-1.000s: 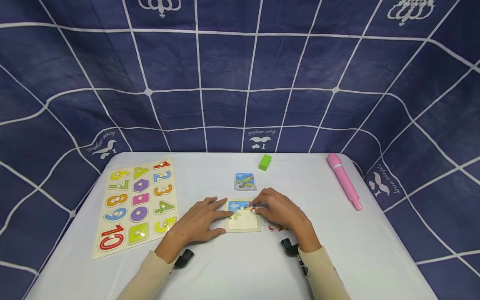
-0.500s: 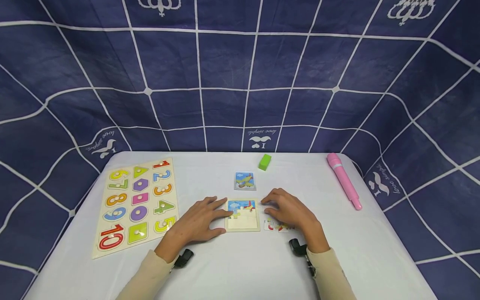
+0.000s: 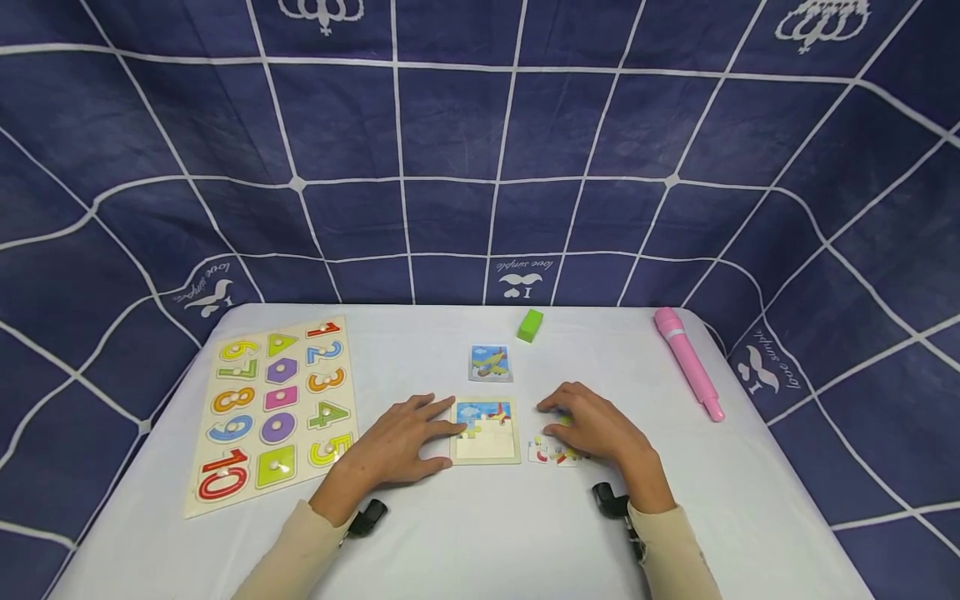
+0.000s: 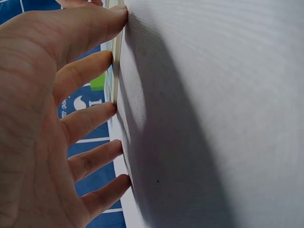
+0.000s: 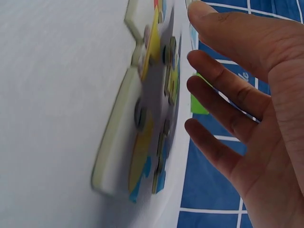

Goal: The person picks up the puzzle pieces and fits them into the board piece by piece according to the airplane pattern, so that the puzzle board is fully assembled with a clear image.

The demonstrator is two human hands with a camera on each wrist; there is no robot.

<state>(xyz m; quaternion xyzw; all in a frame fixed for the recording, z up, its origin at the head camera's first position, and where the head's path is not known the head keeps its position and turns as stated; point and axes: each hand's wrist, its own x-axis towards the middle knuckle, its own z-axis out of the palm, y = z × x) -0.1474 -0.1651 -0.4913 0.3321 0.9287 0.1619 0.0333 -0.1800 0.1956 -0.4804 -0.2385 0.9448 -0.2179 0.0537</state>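
A small jigsaw board [image 3: 486,448] lies mid-table in the head view, with blue-sky and red plane pieces set along its upper part and left side. My left hand [image 3: 401,437] rests at its left edge, fingers spread; in the left wrist view the thumb [image 4: 102,21] and fingertips touch the board's side. To the right of the board lie loose jigsaw pieces [image 3: 546,451], partly hidden under my right hand [image 3: 592,423]. That hand hovers over them with relaxed fingers and nothing between them. Up close in the right wrist view, the pieces [image 5: 114,137] lie flat below the fingertips.
A picture card of a plane [image 3: 491,364] lies behind the board, with a green block [image 3: 529,325] farther back. On the left is a large number-and-shape puzzle board [image 3: 292,333]. A pink microphone-like stick [image 3: 690,362] lies at the right. Dark blue cloth [image 3: 450,217] hangs behind the table.
My right hand has let go of a red plane piece at the board's upper right and moved right, over the loose pieces. The left hand has stayed in place.
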